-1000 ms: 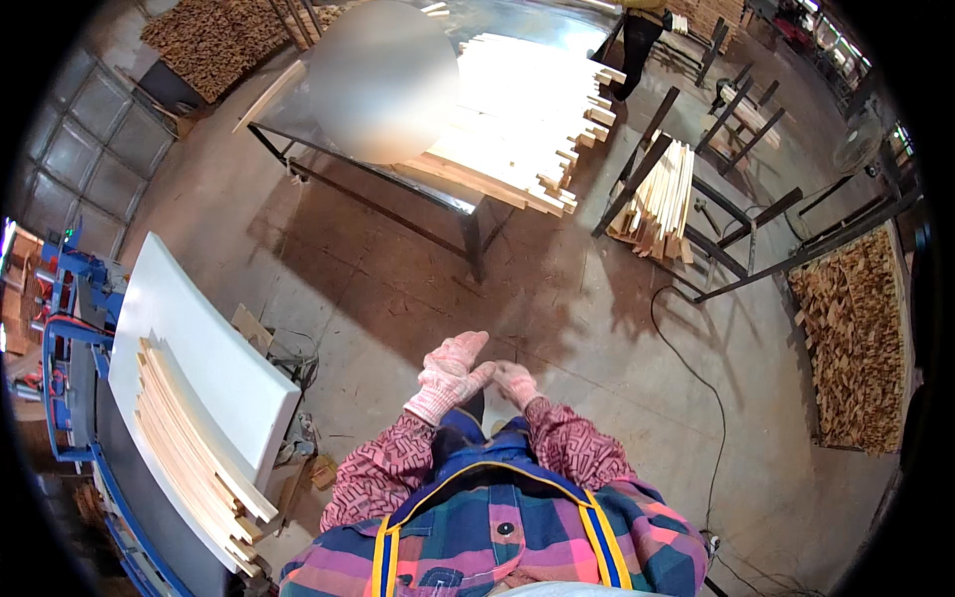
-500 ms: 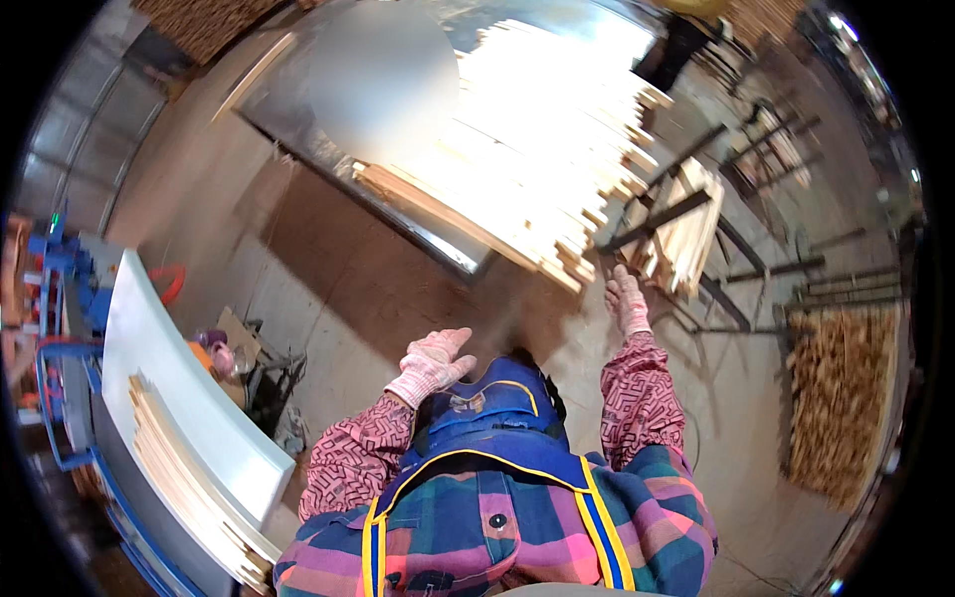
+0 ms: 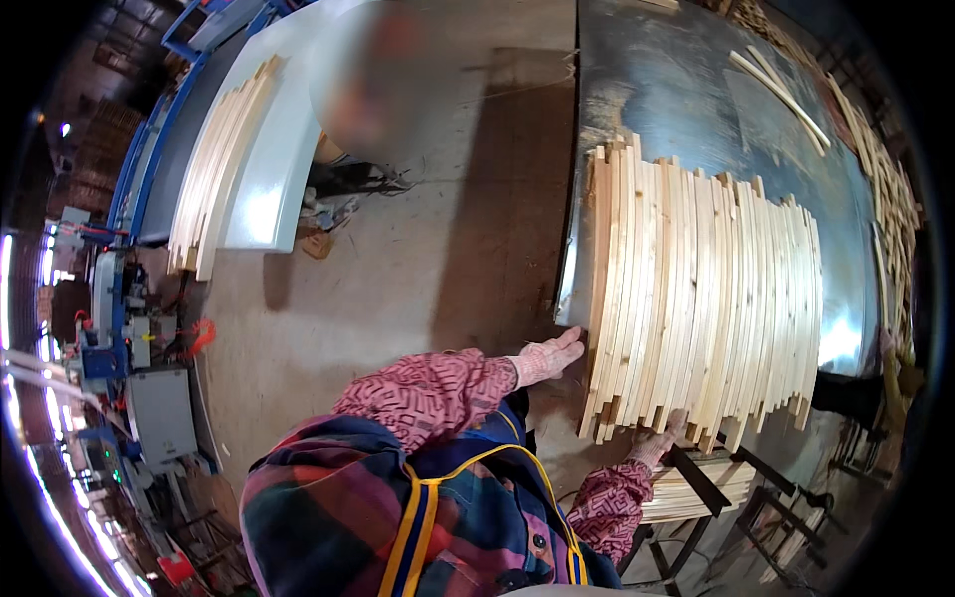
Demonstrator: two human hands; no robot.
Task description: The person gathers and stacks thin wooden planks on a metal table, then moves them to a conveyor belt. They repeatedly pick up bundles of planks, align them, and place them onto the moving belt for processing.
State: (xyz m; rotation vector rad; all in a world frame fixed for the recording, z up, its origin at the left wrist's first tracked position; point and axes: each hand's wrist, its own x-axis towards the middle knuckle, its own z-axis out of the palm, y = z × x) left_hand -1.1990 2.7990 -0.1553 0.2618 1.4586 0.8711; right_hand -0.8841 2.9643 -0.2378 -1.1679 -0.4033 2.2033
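A wide layer of pale wooden strips (image 3: 701, 298) lies side by side on a dark metal-topped table (image 3: 665, 85), their near ends uneven and jutting past its edge. My left hand (image 3: 550, 359), in a pale pinkish knit glove, is beside the outermost strip on the left. Its fingers are stretched out and hold nothing; whether they touch that strip I cannot tell. My right hand (image 3: 657, 444), gloved alike, reaches to the near ends of the strips with fingers extended, seemingly against them and not wrapped round any.
Below the strip ends stands a dark metal rack (image 3: 699, 482) with more strips (image 3: 741, 488) on it. Two loose strips (image 3: 786, 97) lie farther back on the table. A white-topped bench (image 3: 267, 189) on the left carries a strip bundle (image 3: 221, 159); blue machinery (image 3: 106, 289) stands beyond.
My view has swung left, so the table and its strips now appear on the right. Both hands have come closer to the strips, the right one reaching their near ends.
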